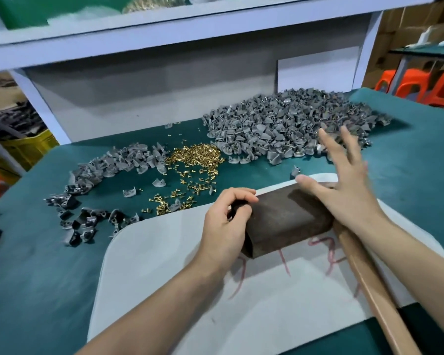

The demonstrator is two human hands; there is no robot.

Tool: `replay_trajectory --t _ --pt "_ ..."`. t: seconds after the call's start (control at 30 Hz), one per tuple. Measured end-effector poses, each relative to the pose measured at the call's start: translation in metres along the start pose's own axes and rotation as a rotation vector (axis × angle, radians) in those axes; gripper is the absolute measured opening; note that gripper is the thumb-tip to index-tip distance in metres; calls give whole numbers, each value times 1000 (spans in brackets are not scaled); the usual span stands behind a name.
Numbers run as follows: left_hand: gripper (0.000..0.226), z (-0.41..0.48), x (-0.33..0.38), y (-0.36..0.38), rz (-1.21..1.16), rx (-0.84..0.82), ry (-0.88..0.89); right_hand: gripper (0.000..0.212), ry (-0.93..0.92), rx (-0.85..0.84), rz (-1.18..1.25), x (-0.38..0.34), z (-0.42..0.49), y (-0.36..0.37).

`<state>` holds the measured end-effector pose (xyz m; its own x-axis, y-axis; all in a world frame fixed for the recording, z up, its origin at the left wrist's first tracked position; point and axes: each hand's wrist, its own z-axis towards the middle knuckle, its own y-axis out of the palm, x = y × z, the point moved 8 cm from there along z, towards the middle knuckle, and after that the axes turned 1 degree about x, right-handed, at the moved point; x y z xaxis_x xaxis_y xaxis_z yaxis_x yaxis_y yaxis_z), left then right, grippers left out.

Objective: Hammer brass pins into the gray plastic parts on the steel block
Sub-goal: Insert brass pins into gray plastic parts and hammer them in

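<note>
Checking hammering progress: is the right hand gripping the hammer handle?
No, the right hand is spread open over the steel block; the hammer handle lies free.

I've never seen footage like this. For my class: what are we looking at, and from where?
A head-worn camera looks down at a person's bare hands. On the green bench lie gray plastic parts, brass pins and a white board carrying a steel block. The left hand curls at the block's end; whether it pinches anything is unclear. The right hand is spread open, empty. A wooden hammer handle lies unheld under that forearm.
</note>
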<state>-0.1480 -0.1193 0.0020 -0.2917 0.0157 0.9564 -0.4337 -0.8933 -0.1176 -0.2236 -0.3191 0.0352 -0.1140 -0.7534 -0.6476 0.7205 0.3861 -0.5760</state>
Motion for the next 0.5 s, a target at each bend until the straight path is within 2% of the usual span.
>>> replay_trajectory --t 0.07,0.13,0.23,0.3,0.4,0.47,0.5 --pt "24 2 0 -3 -1 17 -35 68 -49 6 39 -10 1 -2" --pt "24 9 2 -15 44 50 -48 55 -207 -11 -3 -31 -5 -1" --pt "17 36 10 -67 431 82 22 41 -494 -57 -144 -64 -22 11" --pt "18 59 7 -117 779 76 17 38 -545 -127 -156 -74 -32 23" --pt "43 87 -23 -183 1201 30 -158 37 -572 -185 -185 -76 -42 33" --pt "43 91 -46 -205 1287 -10 -263 37 -558 -197 -193 -72 -43 35" --pt "38 93 -51 -211 1265 9 -242 37 -538 -203 -184 -71 -41 34"
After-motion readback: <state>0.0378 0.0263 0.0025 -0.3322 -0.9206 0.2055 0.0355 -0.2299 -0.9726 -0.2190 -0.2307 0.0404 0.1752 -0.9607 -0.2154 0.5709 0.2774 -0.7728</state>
